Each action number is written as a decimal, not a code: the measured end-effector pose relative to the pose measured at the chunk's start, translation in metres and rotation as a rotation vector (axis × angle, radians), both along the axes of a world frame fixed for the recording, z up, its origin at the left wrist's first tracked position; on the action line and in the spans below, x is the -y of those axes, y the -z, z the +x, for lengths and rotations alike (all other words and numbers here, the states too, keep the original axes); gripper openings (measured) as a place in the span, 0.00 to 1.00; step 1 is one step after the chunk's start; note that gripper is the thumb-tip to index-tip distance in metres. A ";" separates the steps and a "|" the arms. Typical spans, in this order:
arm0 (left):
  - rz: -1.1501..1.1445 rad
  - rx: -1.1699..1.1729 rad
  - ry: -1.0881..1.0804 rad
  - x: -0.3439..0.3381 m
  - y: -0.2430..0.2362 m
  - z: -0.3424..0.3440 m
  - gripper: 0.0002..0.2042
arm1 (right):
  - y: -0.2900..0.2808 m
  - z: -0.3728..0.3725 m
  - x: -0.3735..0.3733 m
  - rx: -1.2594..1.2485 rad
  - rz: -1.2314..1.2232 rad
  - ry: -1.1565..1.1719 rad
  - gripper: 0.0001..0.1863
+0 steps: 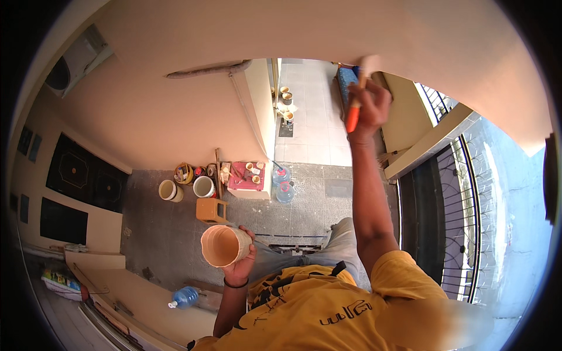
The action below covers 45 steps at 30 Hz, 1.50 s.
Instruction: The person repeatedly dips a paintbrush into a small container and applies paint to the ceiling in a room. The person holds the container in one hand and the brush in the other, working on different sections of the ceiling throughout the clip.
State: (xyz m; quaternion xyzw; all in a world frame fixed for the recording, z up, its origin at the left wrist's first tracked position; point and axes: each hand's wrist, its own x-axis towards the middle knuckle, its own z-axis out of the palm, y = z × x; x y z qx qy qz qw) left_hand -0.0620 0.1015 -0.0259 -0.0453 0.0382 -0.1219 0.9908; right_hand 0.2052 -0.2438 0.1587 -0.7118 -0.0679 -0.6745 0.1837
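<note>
My right hand (369, 108) is raised toward the upper right, fingers closed round a paintbrush (354, 120) with an orange handle. The pale bristle head is blurred against the peach overhead surface (445, 47); whether it touches cannot be told. My left hand (243, 263), a dark band at its wrist, holds a pale, rough-rimmed cup (219, 245) low in front of my body, with peach-coloured paint inside.
Buckets (204, 187), an orange stool (211, 209) and a pink-topped block (249, 184) with small containers stand by the left wall. Water jugs (285, 193) sit beside the block, another (185, 297) at lower left. Several cans (287, 99) line the passage. A metal grille (456, 216) is right.
</note>
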 end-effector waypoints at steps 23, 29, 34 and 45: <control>-0.028 0.118 0.038 0.058 -0.024 0.052 0.25 | -0.021 -0.210 -0.049 -0.450 0.582 -1.054 0.19; 0.090 -0.016 0.016 0.063 -0.022 0.055 0.24 | -0.037 -0.212 -0.084 -0.738 0.311 -1.128 0.16; 0.120 -0.026 0.004 0.061 -0.024 0.053 0.20 | -0.032 -0.202 -0.103 -0.896 0.203 -1.091 0.10; 0.173 -0.008 -0.036 0.060 -0.023 0.050 0.18 | -0.005 -0.183 -0.121 -0.993 -0.173 -1.045 0.09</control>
